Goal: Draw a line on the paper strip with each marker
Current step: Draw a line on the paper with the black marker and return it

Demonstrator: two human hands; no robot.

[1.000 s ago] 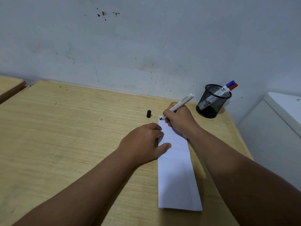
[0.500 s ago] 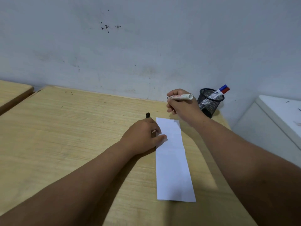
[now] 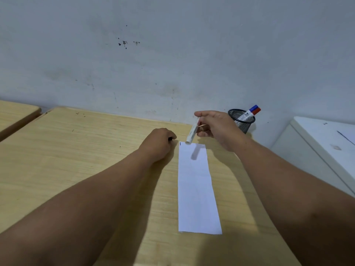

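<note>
A white paper strip [image 3: 194,187] lies lengthwise on the wooden desk [image 3: 76,150], with a short dark line at its far left corner. My right hand [image 3: 215,125] holds a white marker [image 3: 192,131] above the strip's far end, its butt end hanging down toward the paper. My left hand [image 3: 158,143] has left the strip and rests on the desk just left of the far corner, fingers curled over the small black cap [image 3: 170,139], which shows between them. Two more markers, blue-capped [image 3: 253,108] and red-capped [image 3: 256,110], stand in the mesh cup.
The black mesh pen cup [image 3: 242,122] stands at the desk's far right corner against the grey wall. A white cabinet [image 3: 317,143] sits right of the desk. Another wooden desk [image 3: 15,114] adjoins on the far left.
My right hand lifted the marker off the strip and turned it so its butt end hangs down. My left hand slid off the paper to the black cap and closed over it.
</note>
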